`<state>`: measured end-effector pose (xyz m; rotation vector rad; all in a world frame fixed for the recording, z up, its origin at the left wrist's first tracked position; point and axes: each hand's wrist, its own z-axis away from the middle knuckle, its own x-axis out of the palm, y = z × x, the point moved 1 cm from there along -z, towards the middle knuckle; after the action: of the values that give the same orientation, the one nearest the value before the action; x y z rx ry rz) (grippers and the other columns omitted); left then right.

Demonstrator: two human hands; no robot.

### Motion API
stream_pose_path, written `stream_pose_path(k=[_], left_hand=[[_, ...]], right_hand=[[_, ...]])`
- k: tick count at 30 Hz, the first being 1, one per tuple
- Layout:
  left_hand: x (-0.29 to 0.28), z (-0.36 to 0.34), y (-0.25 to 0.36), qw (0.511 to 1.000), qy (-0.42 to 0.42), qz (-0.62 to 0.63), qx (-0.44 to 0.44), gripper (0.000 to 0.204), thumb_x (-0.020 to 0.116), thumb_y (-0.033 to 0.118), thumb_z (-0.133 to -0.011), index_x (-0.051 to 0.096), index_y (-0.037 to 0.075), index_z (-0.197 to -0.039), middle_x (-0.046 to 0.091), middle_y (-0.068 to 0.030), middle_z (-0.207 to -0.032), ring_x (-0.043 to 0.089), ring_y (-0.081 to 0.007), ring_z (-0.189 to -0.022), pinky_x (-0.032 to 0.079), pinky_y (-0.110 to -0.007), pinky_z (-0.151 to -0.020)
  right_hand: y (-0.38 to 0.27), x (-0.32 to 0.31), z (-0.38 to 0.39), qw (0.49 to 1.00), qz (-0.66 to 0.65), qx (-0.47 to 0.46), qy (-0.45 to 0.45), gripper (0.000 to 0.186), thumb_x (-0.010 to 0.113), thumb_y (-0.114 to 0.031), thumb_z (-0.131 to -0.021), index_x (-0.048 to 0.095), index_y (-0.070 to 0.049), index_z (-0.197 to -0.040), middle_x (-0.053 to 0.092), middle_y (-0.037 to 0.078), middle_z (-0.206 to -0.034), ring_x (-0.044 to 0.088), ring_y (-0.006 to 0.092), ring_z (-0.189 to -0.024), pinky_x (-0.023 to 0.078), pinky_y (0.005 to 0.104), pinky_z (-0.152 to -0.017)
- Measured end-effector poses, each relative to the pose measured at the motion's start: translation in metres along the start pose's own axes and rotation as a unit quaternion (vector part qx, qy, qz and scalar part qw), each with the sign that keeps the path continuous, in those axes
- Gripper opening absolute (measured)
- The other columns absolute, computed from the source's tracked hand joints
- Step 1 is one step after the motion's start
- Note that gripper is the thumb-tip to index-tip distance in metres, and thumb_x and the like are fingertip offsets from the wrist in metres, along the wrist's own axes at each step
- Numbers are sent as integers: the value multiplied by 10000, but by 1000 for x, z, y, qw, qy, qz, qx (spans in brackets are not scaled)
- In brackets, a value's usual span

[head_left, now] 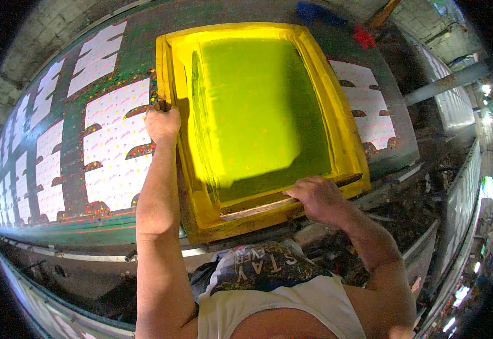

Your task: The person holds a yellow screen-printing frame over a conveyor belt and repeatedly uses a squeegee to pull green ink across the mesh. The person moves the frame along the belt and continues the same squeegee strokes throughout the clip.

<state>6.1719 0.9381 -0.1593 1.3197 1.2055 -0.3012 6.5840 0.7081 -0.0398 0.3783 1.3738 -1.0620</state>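
Note:
A yellow screen printing frame (345, 121) lies in front of me, its mesh (252, 107) covered with yellow-green ink. My left hand (163, 121) is closed at the frame's left rail, and a small dark piece sticks up out of the fist. Along the near end of the frame lies a long squeegee (258, 208), tilted up toward the right. My right hand (317, 198) pinches its upper edge near the middle, fingers bent over it. The squeegee's lower edge is hidden from me.
Under the frame runs a long green printing table (74, 223) with ink spots. White printed sheets with cut-out shapes (116, 147) lie in rows at the left, and another sheet (365, 104) at the right. A grey pipe (447, 83) and a red splash (363, 36) are at the far right.

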Motion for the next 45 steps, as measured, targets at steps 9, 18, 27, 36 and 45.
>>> stream_pose_path(k=[9,18,27,36,45], left_hand=[[-5,5,6,1000,1,-5,-25,354,815,266,-855,829,38,-1125,780,-270,-1119,764,-476,-1106,622,-584,-982],[5,0,-8,1000,-8,0,6,418,841,277,-873,817,-1,-1184,794,-285,-1155,761,-490,-1098,604,-565,-998],[-1,-1,-5,1000,-5,-6,6,400,819,262,-908,830,8,-1218,827,-237,-1152,784,-452,-1103,606,-519,-996],[-8,0,-19,983,-16,176,-45,432,825,139,-969,790,-55,-1353,847,-171,-1255,796,-258,-1088,593,-372,-1008],[-77,156,-48,986,-96,134,-9,371,843,0,-899,750,-100,-1245,772,-78,-973,709,-182,-878,578,-349,-831]], right_hand=[[-22,44,28,994,48,-7,95,474,703,-51,-865,812,-120,-1321,796,100,-1264,757,351,-1154,609,523,-1009],[-20,58,19,990,111,-24,88,366,728,-206,-920,797,-111,-1267,730,89,-1120,740,305,-1082,613,472,-907],[-7,30,-1,996,48,-60,50,336,686,-227,-954,794,-116,-1252,699,81,-1023,728,279,-1014,601,425,-857],[-9,23,-2,998,35,-54,28,363,658,-243,-991,791,-102,-1298,715,90,-1029,721,269,-999,586,420,-883],[-13,39,11,993,13,-57,102,393,679,-211,-957,791,-86,-1313,738,87,-1072,731,278,-1033,607,435,-892]])
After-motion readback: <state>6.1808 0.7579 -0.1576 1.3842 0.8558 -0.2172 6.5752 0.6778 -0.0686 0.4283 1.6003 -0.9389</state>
